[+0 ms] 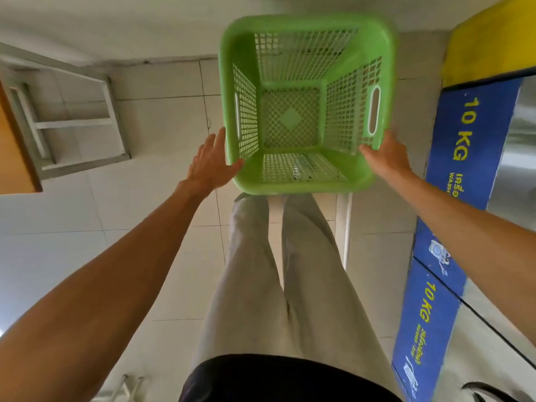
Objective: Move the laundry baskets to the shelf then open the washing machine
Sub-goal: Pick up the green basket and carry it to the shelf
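An empty green plastic laundry basket [301, 184] with lattice walls is straight ahead of me, above the tiled floor. My left hand [213, 161] lies flat against its near left corner, fingers spread, thumb under the rim. My right hand [385, 156] grips the near right rim just below the handle slot. Washing machines [470, 146] with blue "10 KG" fronts line the right edge of the view. Whether the basket rests on something is hidden by its own body.
A white metal frame [72, 123] under a wooden-edged tabletop [17, 158] stands at the left. A white bar [345, 227] runs below the basket beside my legs. A yellow panel [490, 39] sits above the machines. Pale floor tiles lie between.
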Demonstrator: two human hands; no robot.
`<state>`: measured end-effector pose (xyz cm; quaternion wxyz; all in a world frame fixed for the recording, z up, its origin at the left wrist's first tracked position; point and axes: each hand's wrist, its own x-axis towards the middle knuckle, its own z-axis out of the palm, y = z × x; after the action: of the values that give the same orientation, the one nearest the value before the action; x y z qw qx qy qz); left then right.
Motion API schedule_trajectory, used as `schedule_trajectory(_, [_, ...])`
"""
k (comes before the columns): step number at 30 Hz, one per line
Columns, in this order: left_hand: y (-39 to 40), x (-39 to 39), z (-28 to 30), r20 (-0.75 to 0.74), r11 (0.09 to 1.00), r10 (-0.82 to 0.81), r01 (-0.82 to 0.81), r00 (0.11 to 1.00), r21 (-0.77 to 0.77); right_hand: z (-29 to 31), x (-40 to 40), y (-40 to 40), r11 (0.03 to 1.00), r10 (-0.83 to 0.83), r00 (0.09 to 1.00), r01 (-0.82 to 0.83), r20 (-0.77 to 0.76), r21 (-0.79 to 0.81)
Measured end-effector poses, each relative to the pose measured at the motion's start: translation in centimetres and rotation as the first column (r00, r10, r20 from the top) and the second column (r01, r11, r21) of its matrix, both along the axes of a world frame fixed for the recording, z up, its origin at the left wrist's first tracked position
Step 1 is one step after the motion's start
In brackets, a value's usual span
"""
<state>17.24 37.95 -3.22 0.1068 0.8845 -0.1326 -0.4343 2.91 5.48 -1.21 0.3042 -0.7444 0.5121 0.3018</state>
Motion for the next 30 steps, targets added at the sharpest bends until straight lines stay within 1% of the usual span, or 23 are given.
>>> schedule_trajectory(2, [-1.1, 0.5, -1.9, -0.005, 0.994, 0.092, -0.092, 0.996, -0.058, -2.3, 1.3, -1.6, 0.998, -0.014, 1.000, 0.015, 0.007, -0.053])
schedule_trajectory(5, [-2.4, 1.6, -4.7, 0.002, 0.968, 0.213, -0.211, 0.977, -0.133, -5.3, 2.8, -3.8, 0.995, -0.031, 0.998, 0.036, 0.056, -0.089])
schedule_trajectory(7, [-3.0, 2.3, -6.4, -0.004, 0.946, 0.290, -0.287, 0.957, -0.150, -6.9, 3.5, -4.8, 0.995, -0.033, 0.998, 0.039, 0.060, -0.090])
schedule_trajectory(9, [-4.0, 2.9, -7.7, -0.008, 0.925, 0.357, -0.355, 0.934, -0.135, -8.2, 3.9, -5.4, 0.996, -0.029, 0.998, 0.033, 0.056, -0.083])
schedule_trajectory(11, [-4.6, 3.3, -8.8, -0.025, 0.890, 0.427, -0.425, 0.904, -0.166, -9.0, 4.1, -5.9, 0.996, -0.024, 0.998, 0.030, 0.066, -0.086])
schedule_trajectory(13, [-4.8, 3.3, -9.2, -0.028, 0.870, 0.453, -0.449, 0.891, -0.205, -9.2, 3.9, -6.5, 0.994, -0.012, 0.998, 0.019, 0.070, -0.103])
schedule_trajectory(15, [-4.5, 2.9, -8.3, -0.060, 0.862, 0.461, -0.462, 0.886, -0.207, -8.3, 3.3, -6.8, 0.995, 0.011, 0.997, -0.004, 0.072, -0.098])
schedule_trajectory(17, [-3.8, 2.0, -5.8, -0.076, 0.849, 0.479, -0.483, 0.875, -0.213, -6.0, 3.0, -6.7, 0.996, 0.047, 0.995, -0.040, 0.084, -0.084])
schedule_trajectory(19, [-2.5, 0.8, -1.7, -0.091, 0.821, 0.522, -0.529, 0.848, -0.215, -2.3, 3.1, -6.2, 0.994, 0.081, 0.992, -0.074, 0.098, -0.075])
schedule_trajectory(23, [1.8, -2.4, 7.8, -0.033, 0.764, 0.607, -0.595, 0.794, -0.250, 6.9, 4.2, -3.8, 0.987, 0.160, 0.970, -0.151, 0.181, -0.061])
schedule_trajectory(26, [5.5, -5.8, 17.3, 0.027, 0.672, 0.719, -0.685, 0.694, -0.280, 14.7, 5.5, -0.2, 0.978, 0.206, 0.946, -0.207, 0.250, -0.020])
schedule_trajectory(28, [7.4, -7.7, 21.9, 0.072, 0.633, 0.762, -0.719, 0.643, -0.288, 18.5, 6.5, 2.0, 0.973, 0.220, 0.927, -0.230, 0.303, -0.006])
schedule_trajectory(30, [11.0, -11.0, 26.8, 0.101, 0.536, 0.839, -0.784, 0.534, -0.312, 22.7, 7.0, 5.9, 0.947, 0.284, 0.883, -0.320, 0.373, 0.036])
